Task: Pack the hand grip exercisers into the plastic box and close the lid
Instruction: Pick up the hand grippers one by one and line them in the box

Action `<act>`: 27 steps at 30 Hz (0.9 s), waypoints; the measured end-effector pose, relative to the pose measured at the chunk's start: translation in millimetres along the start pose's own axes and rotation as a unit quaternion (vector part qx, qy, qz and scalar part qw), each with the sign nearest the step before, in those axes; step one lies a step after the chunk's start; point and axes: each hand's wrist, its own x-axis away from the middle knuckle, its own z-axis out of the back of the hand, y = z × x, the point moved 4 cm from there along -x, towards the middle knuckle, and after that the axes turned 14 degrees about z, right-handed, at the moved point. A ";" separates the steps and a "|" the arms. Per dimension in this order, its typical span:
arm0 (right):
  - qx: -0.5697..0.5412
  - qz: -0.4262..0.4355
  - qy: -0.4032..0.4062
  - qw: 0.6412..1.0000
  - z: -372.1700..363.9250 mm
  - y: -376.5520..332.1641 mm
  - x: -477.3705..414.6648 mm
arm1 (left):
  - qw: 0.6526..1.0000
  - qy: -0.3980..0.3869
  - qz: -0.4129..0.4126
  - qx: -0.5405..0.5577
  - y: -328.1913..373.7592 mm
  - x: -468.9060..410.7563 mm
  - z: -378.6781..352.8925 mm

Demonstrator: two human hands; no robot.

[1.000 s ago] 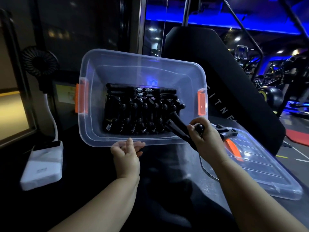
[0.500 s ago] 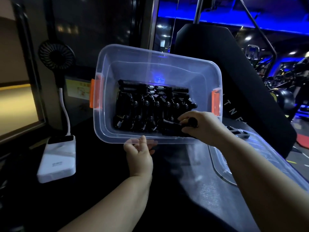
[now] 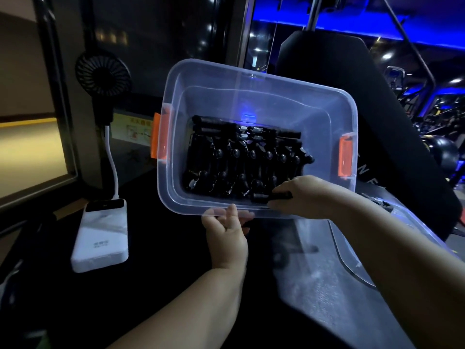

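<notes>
1 exerciser [image 3: 261, 197] in right hand [image 3: 304, 195]; inside box [image 3: 264, 81]

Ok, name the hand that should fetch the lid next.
Right, probably: the right hand, gripping a black hand grip exerciser, is nearest the clear plastic lid; the left hand holds the transparent plastic box by its near rim.

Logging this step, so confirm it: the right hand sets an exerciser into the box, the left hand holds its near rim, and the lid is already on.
Wrong on the lid: the head view shows it off the box, lying beside it to the right. The rest holds: right hand on an exerciser in the box, left hand on the near rim.
</notes>
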 end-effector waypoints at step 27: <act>-0.062 0.076 0.273 0.957 47.6 -4.4 -41.2 | 0.997 -0.003 0.021 0.071 -3.1 -1.9 -0.9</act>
